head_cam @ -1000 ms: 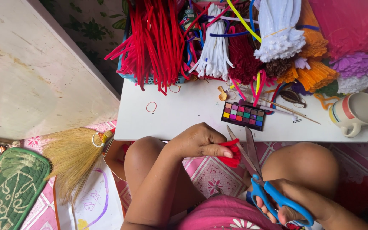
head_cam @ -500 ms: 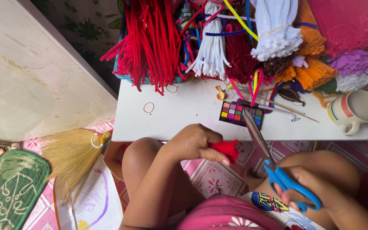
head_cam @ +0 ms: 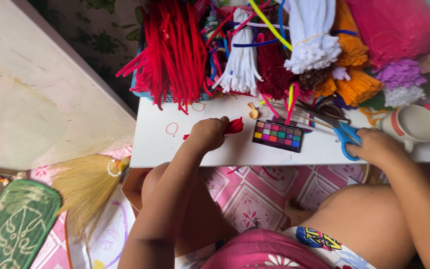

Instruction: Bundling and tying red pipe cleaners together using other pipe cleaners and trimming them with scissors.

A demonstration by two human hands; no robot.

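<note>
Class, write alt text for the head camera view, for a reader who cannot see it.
Seen from above, a person's left hand grips a red fuzzy piece on a white table, while the right hand holds blue-handled scissors. Bundles of pipe cleaners crowd the far edge, beside a colour palette and cup.

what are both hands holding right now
left hand: closed on a red fuzzy piece
right hand: closed on blue scissors

On the white low table (head_cam: 150, 149): left hand (head_cam: 206, 133) closed around a red fuzzy piece (head_cam: 233, 126), rectangular multicolour palette (head_cam: 277, 135) just to its right. Further right — right hand (head_cam: 376, 146) on blue-handled scissors (head_cam: 345, 133), white ceramic mug (head_cam: 411, 125) beside it. Bundled chenille stems (head_cam: 175, 55) behind; straw broom (head_cam: 83, 187) on the floor, left.
</note>
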